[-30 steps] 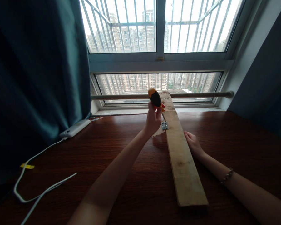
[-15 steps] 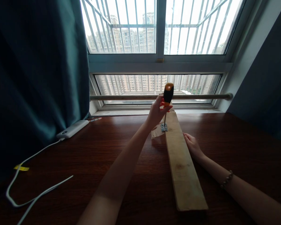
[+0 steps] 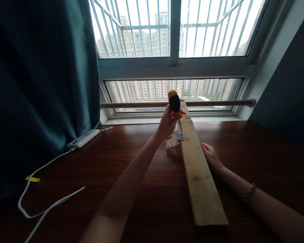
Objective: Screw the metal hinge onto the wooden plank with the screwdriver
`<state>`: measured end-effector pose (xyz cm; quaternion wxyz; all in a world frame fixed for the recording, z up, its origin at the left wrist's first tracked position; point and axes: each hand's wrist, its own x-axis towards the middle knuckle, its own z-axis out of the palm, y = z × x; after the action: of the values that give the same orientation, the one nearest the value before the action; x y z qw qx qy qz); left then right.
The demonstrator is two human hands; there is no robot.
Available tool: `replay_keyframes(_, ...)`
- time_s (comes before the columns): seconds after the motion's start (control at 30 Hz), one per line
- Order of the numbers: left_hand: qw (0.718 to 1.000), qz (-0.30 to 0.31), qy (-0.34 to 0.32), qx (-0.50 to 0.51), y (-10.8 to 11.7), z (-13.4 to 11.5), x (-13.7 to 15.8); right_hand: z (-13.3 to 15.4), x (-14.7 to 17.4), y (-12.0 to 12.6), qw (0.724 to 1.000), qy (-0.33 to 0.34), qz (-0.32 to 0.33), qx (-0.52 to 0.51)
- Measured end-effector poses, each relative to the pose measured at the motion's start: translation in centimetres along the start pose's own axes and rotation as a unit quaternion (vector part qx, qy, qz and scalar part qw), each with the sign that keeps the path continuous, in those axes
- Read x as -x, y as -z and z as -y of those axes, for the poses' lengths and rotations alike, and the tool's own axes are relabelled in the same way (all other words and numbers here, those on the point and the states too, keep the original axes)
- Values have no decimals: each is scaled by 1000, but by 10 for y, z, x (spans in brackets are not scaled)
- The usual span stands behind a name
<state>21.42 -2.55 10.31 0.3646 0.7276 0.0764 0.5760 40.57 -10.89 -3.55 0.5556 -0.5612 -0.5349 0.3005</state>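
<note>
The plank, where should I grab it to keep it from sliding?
Probably press on a long edge near the middle, coming from the right. The plank lies flat on the table, long and narrow, running away toward the window. The right hand already rests against that edge, apart from the left hand, which works the screwdriver at the hinge.

No text, label, brand or number can be read on anything near the hands or elsewhere here.
</note>
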Motion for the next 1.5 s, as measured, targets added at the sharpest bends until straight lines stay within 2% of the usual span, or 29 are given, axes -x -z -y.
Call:
replay_keyframes(0.13,1000,-11,-5,22,-1,0,-1,-2,-1,1,1000,-6,11,3)
replay_keyframes(0.37,1000,10,12,-25,-1,6,3,-5,-2,0,1000,-8,10,-11)
replay_keyframes(0.83,1000,-9,-5,-23,-8,8,8,1,1,0,1000,-3,3,-20)
replay_keyframes(1.1,998,-1,17,-62,-6,9,6,3,1,-1,1000,0,-4,-21)
replay_keyframes(1.37,993,-26,32,-112,-26,7,18,0,1,-1,1000,-5,-5,-16)
replay_keyframes(1.5,997,-20,46,-57,-30,6,17,0,0,-1,1000,-6,-9,-8)
